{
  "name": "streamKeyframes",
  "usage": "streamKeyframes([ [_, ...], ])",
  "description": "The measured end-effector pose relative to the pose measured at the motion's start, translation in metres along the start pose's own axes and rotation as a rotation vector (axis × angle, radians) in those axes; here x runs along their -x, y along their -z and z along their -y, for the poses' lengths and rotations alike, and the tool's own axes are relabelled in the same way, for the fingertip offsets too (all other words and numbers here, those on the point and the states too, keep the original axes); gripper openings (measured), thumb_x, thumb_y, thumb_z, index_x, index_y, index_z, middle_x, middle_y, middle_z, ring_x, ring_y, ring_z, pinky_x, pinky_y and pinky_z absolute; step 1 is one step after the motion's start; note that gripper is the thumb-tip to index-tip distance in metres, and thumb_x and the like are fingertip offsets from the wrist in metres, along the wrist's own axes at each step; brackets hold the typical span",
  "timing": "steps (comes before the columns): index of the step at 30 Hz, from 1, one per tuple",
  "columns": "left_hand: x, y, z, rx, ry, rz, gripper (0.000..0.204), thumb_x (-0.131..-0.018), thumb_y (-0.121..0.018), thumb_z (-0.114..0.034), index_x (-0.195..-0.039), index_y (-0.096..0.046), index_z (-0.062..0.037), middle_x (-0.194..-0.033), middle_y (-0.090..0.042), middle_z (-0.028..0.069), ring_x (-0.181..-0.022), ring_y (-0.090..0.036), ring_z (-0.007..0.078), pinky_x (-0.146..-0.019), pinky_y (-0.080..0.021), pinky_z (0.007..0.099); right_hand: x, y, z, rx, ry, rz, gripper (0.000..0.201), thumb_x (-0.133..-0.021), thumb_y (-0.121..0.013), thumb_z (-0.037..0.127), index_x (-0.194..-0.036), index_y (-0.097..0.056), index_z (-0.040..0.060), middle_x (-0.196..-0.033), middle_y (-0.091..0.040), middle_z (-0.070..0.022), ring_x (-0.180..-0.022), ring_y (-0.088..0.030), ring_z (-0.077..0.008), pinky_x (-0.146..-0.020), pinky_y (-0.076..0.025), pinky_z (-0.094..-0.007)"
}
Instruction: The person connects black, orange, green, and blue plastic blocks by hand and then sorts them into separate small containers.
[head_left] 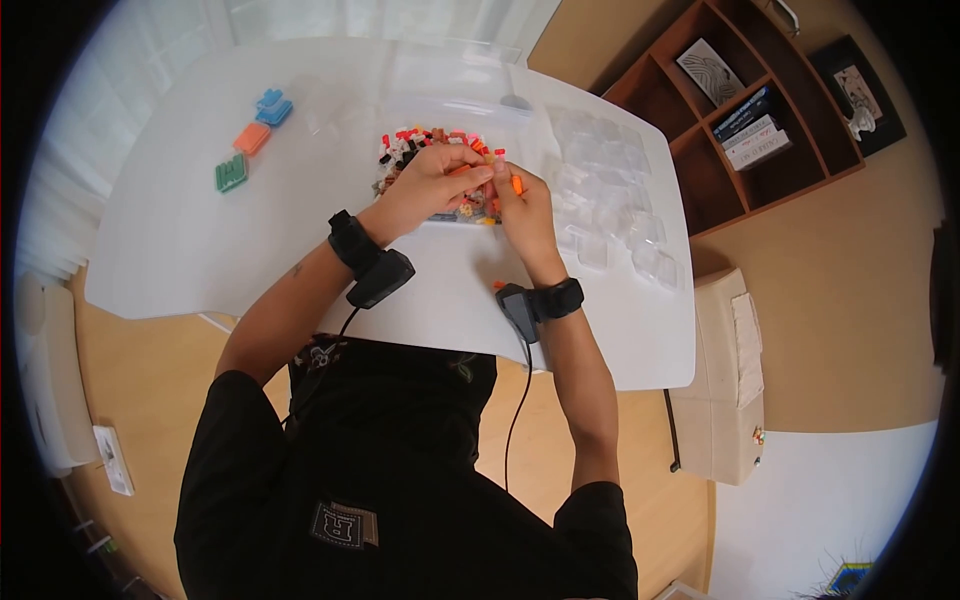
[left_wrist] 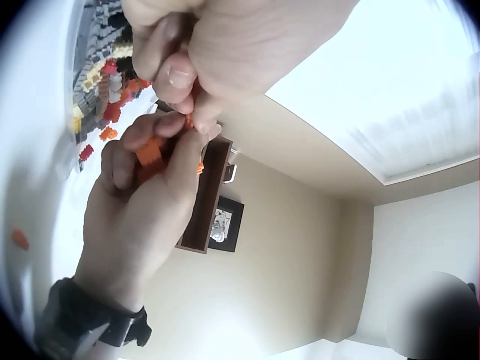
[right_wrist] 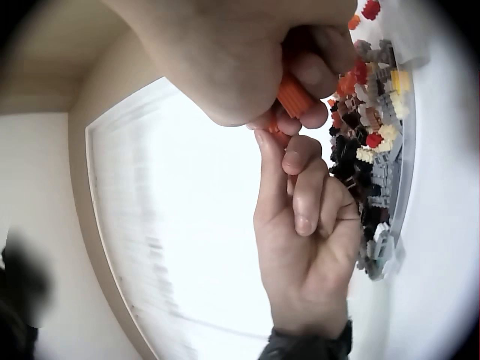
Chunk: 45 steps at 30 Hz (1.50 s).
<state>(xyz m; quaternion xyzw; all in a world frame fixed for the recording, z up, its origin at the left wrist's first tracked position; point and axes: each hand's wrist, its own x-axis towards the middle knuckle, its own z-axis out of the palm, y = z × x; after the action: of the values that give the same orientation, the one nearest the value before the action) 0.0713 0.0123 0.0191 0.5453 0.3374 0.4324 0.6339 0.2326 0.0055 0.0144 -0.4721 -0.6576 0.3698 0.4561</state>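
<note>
Both hands meet fingertip to fingertip over the near edge of a clear tray (head_left: pixel 478 222) of small mixed bricks (right_wrist: pixel 360 142). The left hand (head_left: pixel 430 187) pinches a small orange piece (right_wrist: pixel 279 135) between thumb and fingers. Against it, the right hand (head_left: pixel 527 212) holds the same small piece with thumb and index finger. A larger orange ribbed block (left_wrist: pixel 151 157), also visible in the right wrist view (right_wrist: pixel 295 97), is gripped by the curled fingers of the right hand (left_wrist: pixel 135 195). Fingers hide much of the small piece.
Blue (head_left: pixel 272 106), orange (head_left: pixel 251 138) and green (head_left: pixel 231 173) pieces lie on the white table (head_left: pixel 150 230) at the left. Clear plastic boxes (head_left: pixel 600 180) cover its right side. An orange bit (left_wrist: pixel 20 239) lies near the right wrist. A wooden shelf (head_left: pixel 690 130) hangs beyond.
</note>
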Motion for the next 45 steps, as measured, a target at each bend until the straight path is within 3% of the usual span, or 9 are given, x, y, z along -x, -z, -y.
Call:
streamKeyframes([
  [2, -0.001, 0.002, 0.003, -0.005, -0.012, 0.009, 0.018, -0.094, -0.056, -0.016, -0.101, -0.06, -0.0002, -0.063, -0.044, -0.0053, -0.051, -0.032, 0.0011, -0.044, -0.024, 0.0187, -0.002, 0.002, -0.008, -0.198, -0.065, 0.119, 0.045, -0.1, -0.045, 0.034, -0.07, -0.056, 0.0016, -0.057, -0.051, -0.0012, -0.053, -0.044, -0.0079, -0.051, -0.036, -0.0248],
  [12, -0.001, 0.004, 0.003, 0.021, 0.038, 0.013, 0.016, -0.094, -0.056, -0.017, -0.095, -0.059, -0.0013, -0.064, -0.041, -0.0061, -0.05, -0.03, 0.0009, -0.044, -0.022, 0.0185, 0.001, 0.007, 0.007, -0.345, -0.264, 0.212, 0.048, -0.1, -0.044, 0.037, -0.065, -0.053, 0.0048, -0.058, -0.05, 0.0, -0.051, -0.042, -0.0073, -0.05, -0.032, -0.0223],
  [14, 0.0, 0.003, 0.001, 0.042, 0.041, 0.011, 0.017, -0.094, -0.056, -0.018, -0.095, -0.059, -0.0014, -0.065, -0.041, -0.0062, -0.05, -0.03, 0.0009, -0.044, -0.022, 0.0184, -0.002, 0.01, 0.001, -0.469, -0.325, 0.221, 0.045, -0.1, -0.044, 0.039, -0.069, -0.054, 0.0079, -0.06, -0.049, 0.0008, -0.049, -0.034, -0.0041, -0.044, -0.022, -0.0202],
  [20, -0.002, 0.004, 0.005, 0.066, 0.044, -0.019, 0.019, -0.095, -0.057, -0.02, -0.097, -0.06, -0.0014, -0.066, -0.042, -0.0061, -0.051, -0.03, 0.0006, -0.044, -0.022, 0.0182, -0.006, 0.018, 0.002, -0.286, -0.311, -0.007, 0.048, -0.099, -0.046, 0.041, -0.065, -0.055, 0.0084, -0.054, -0.048, 0.0019, -0.043, -0.031, -0.004, -0.04, -0.02, -0.0209],
  [27, -0.003, 0.003, 0.006, 0.044, 0.031, -0.07, 0.02, -0.095, -0.057, -0.021, -0.098, -0.061, -0.0014, -0.067, -0.047, -0.0048, -0.052, -0.034, 0.0005, -0.044, -0.025, 0.0169, -0.007, 0.017, 0.004, -0.298, -0.326, -0.016, 0.042, -0.099, -0.048, 0.038, -0.075, -0.06, 0.0048, -0.055, -0.05, 0.0015, -0.048, -0.041, -0.005, -0.044, -0.028, -0.0203],
  [30, -0.003, 0.003, 0.006, 0.004, 0.029, -0.075, 0.021, -0.094, -0.058, -0.021, -0.098, -0.062, -0.0013, -0.068, -0.049, -0.0039, -0.051, -0.036, 0.0007, -0.044, -0.026, 0.017, -0.005, 0.011, 0.002, -0.281, -0.194, 0.144, 0.036, -0.098, -0.049, 0.033, -0.084, -0.061, 0.0025, -0.056, -0.052, 0.0007, -0.049, -0.044, -0.0054, -0.046, -0.032, -0.021],
  [32, -0.004, 0.004, 0.008, -0.003, 0.027, -0.077, 0.021, -0.094, -0.057, -0.021, -0.098, -0.062, -0.0013, -0.068, -0.05, -0.0035, -0.051, -0.036, 0.0008, -0.044, -0.026, 0.0172, -0.005, 0.006, -0.007, -0.166, -0.062, 0.032, 0.029, -0.098, -0.051, 0.028, -0.09, -0.06, 0.0013, -0.058, -0.053, -0.0001, -0.051, -0.047, -0.0056, -0.048, -0.036, -0.0219],
  [36, -0.003, 0.003, 0.009, -0.015, -0.038, -0.129, 0.021, -0.095, -0.056, -0.021, -0.097, -0.063, -0.0007, -0.068, -0.054, -0.0015, -0.048, -0.039, 0.0015, -0.042, -0.027, 0.0181, -0.006, 0.007, -0.009, -0.111, -0.046, -0.083, 0.024, -0.097, -0.053, 0.024, -0.091, -0.059, 0.0013, -0.059, -0.054, -0.0004, -0.053, -0.048, -0.0054, -0.05, -0.039, -0.0219],
  [45, 0.0, 0.006, 0.002, -0.045, 0.017, -0.028, 0.03, -0.096, -0.055, -0.027, -0.078, -0.058, -0.0033, -0.062, -0.052, -0.0008, -0.043, -0.038, 0.0025, -0.039, -0.026, 0.0195, -0.004, 0.008, -0.004, -0.232, -0.014, 0.218, 0.02, -0.099, -0.05, 0.021, -0.09, -0.055, 0.0034, -0.06, -0.051, 0.0012, -0.053, -0.045, -0.0059, -0.05, -0.036, -0.0221],
])
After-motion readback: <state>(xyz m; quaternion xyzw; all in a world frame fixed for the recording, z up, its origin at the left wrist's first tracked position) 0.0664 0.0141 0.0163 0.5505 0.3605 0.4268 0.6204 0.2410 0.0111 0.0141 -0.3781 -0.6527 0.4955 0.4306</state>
